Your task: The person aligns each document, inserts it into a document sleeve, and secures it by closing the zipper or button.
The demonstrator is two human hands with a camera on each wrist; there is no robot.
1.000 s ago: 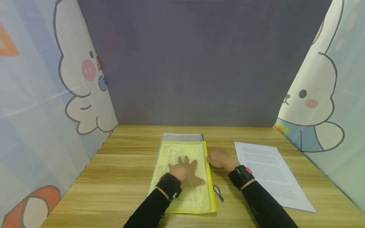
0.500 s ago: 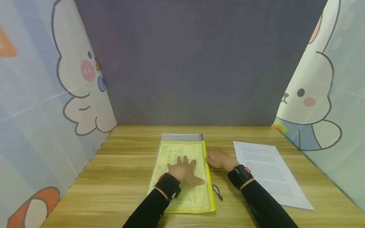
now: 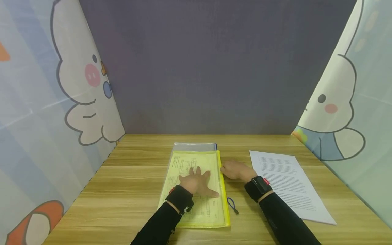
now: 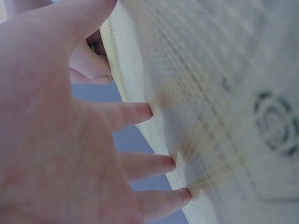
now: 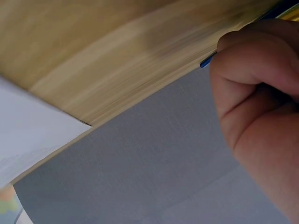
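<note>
A yellow mesh document pouch [image 3: 196, 217] with printed paper inside lies on the wooden table, overlapping a clear grey pouch [image 3: 194, 147] with a blue edge. My left hand [image 3: 197, 183] rests on its face with fingers spread; in the left wrist view, fingertips [image 4: 163, 163] touch the mesh. My right hand [image 3: 235, 170] has curled fingers at the pouch's right edge and pinches there; the exact contact is hidden behind the knuckles. In the right wrist view the curled right hand [image 5: 259, 79] covers most of that edge, with a bit of blue edge [image 5: 208, 59] showing past it.
Printed white paper [image 3: 289, 187] lies on the table [image 3: 122, 197] to the right, partly behind the right sleeve. A small blue loop with a dark end [image 3: 231, 204] is beside the yellow pouch. A dark grey panel [image 3: 202, 68] stands behind, with patterned cloth on both sides.
The head view has shifted slightly. Both hands and the pouches keep the same positions relative to each other.
</note>
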